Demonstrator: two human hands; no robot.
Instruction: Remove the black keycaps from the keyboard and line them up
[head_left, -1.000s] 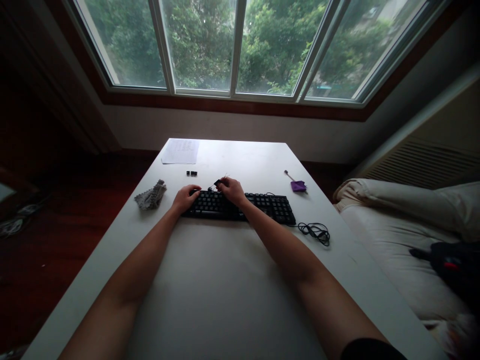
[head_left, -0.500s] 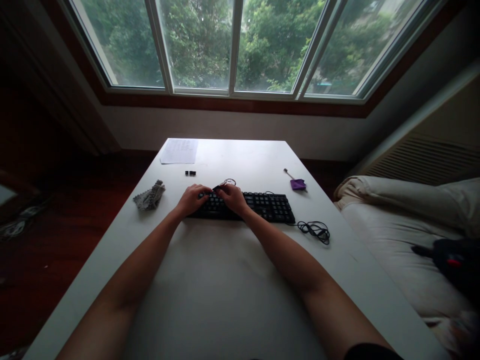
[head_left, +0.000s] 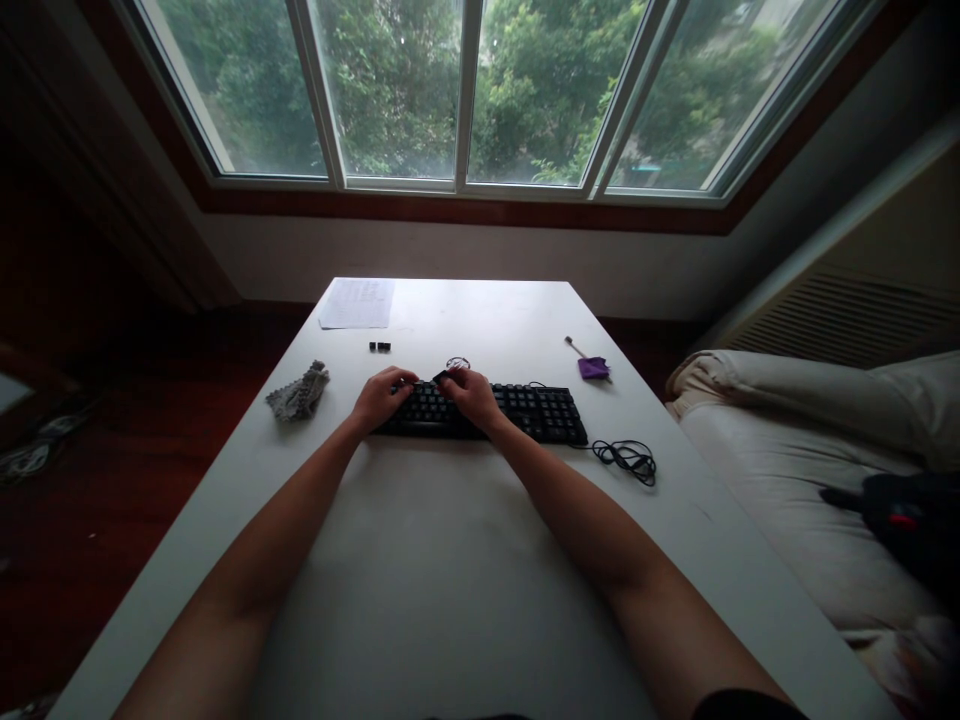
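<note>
A black keyboard (head_left: 536,412) lies across the white table, its left half partly hidden by both hands. My left hand (head_left: 381,396) is at the keyboard's left end, its fingers bent over the back edge and the thumb above the keys. In my right hand (head_left: 472,394), above the upper left keys, is a small dark tool with a wire loop (head_left: 457,362), apparently a keycap puller. The fingers are closed around its dark body (head_left: 441,377). Whether the tool touches a key cannot be made out. Loose black keycaps (head_left: 380,347) lie behind the keyboard.
A crumpled grey cloth (head_left: 299,391) lies left of the keyboard. A printed sheet (head_left: 357,303) is at the table's far left corner. On the right are a small brush (head_left: 574,347), a purple cloth (head_left: 594,368) and a coiled black cable (head_left: 627,460). A light sofa (head_left: 772,450) stands beside the table.
My left fingertips have lifted slightly and drawn together. My right hand has shifted a little to the right with the tool. The keyboard and other things stay in place.
</note>
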